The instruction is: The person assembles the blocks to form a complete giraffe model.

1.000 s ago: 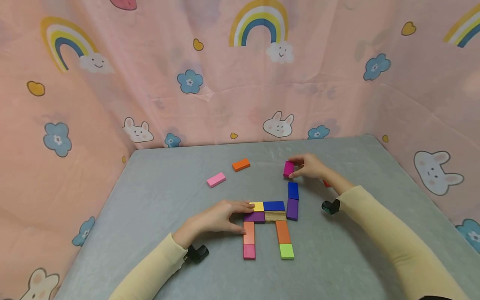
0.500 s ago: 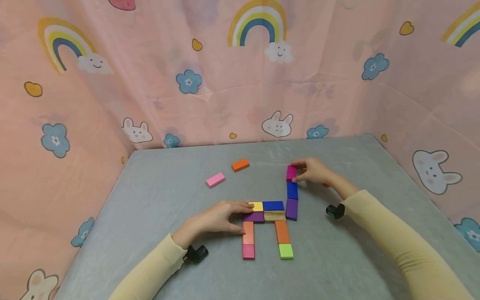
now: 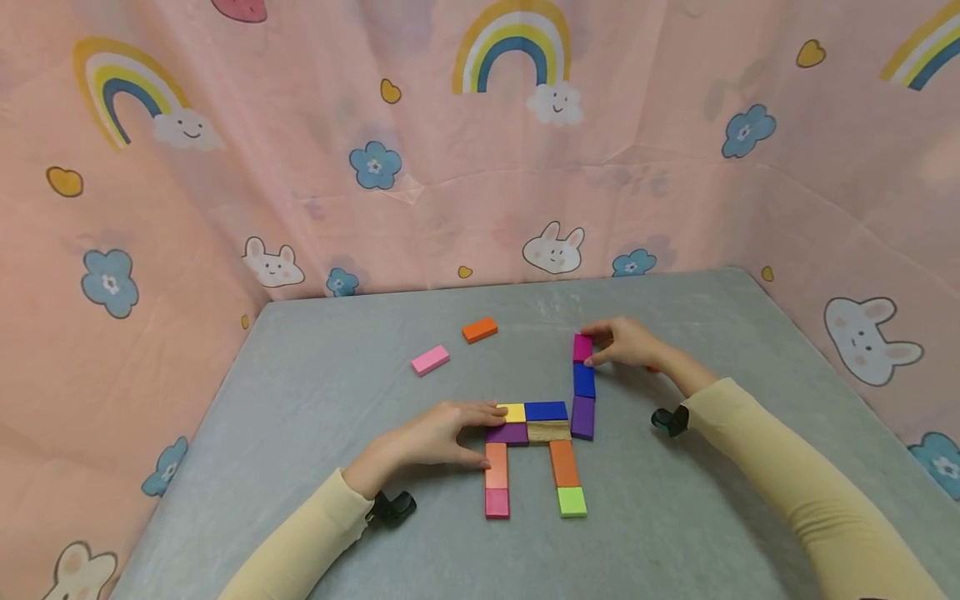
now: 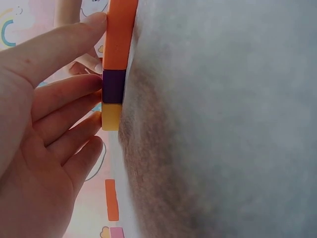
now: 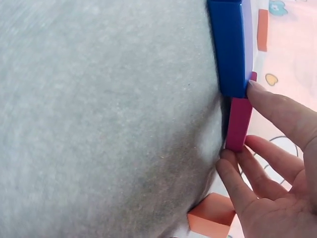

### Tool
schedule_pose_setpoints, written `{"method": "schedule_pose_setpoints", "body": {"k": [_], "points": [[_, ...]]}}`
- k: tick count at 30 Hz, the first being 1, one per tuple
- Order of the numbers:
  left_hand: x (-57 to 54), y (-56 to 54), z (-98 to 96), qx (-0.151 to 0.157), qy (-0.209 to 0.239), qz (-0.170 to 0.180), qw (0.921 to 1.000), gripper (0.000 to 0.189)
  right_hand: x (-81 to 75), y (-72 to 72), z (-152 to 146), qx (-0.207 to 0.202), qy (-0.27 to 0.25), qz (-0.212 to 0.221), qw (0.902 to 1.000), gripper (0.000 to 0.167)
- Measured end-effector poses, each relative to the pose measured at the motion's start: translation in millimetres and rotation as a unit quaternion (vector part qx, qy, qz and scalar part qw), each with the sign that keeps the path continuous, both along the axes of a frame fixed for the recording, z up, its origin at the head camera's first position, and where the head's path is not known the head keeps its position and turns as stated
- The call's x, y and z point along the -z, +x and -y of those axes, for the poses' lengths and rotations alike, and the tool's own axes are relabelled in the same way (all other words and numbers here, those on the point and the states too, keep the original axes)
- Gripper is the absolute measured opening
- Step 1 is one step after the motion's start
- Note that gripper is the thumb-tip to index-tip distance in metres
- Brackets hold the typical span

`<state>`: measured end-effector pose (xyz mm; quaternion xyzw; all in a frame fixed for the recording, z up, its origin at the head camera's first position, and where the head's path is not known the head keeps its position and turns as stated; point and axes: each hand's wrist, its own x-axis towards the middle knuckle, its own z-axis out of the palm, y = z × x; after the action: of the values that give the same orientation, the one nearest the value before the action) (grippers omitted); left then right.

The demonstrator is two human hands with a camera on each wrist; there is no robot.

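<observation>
My right hand [image 3: 626,342] pinches a magenta block [image 3: 582,347] between thumb and fingers at the far end of a column. Below that block come a blue block [image 3: 584,381] and a purple block [image 3: 582,418]. Up close, the right wrist view has the thumb at the seam beside the blue block [image 5: 230,49]. My left hand [image 3: 442,433] rests its extended fingertips along a flat layout, by the yellow block [image 3: 515,412] and dark purple block [image 3: 507,433]. Its thumb touches the salmon block [image 3: 496,465]. A wood-coloured block [image 3: 548,431] lies beside the purple one.
Two legs run toward me, ending in a pink-red block [image 3: 497,503] and a lime green block [image 3: 572,502]. Farther back lie a loose orange block [image 3: 480,330] and a pink block [image 3: 431,360]. The right wrist partly hides a red block [image 3: 652,369].
The right hand has brought the magenta block slightly right and toward me, up against the blue block's far end. It has barely shifted since half a second ago. The left hand stays put.
</observation>
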<state>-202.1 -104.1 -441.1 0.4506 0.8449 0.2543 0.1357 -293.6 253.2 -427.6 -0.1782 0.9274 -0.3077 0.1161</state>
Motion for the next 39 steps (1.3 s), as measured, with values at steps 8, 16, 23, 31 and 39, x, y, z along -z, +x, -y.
{"method": "schedule_pose_setpoints", "body": {"k": [8,16,23,31,39], "points": [[0.7,0.3,-0.4,0.002,-0.001,-0.004,1.0000,0.062,2.0,-0.5,0.6,-0.001,0.007,-0.010,0.9999,0.058],[-0.2,0.6,-0.4,0.000,-0.001,0.003,1.0000,0.061,10.8,4.3,5.7,0.023,0.012,-0.064,0.9976,0.052],[-0.1,0.4,-0.4,-0.001,-0.002,0.000,1.0000,0.061,11.3,8.0,7.6,0.033,-0.005,-0.069,0.9971,0.049],[-0.3,0.7,-0.4,-0.001,-0.006,-0.001,1.0000,0.061,12.8,7.2,6.6,0.036,-0.005,-0.064,0.9973,0.048],[1.1,-0.1,-0.3,0.001,-0.004,-0.002,1.0000,0.061,13.9,6.4,6.1,0.035,-0.002,-0.059,0.9976,0.048]]}}
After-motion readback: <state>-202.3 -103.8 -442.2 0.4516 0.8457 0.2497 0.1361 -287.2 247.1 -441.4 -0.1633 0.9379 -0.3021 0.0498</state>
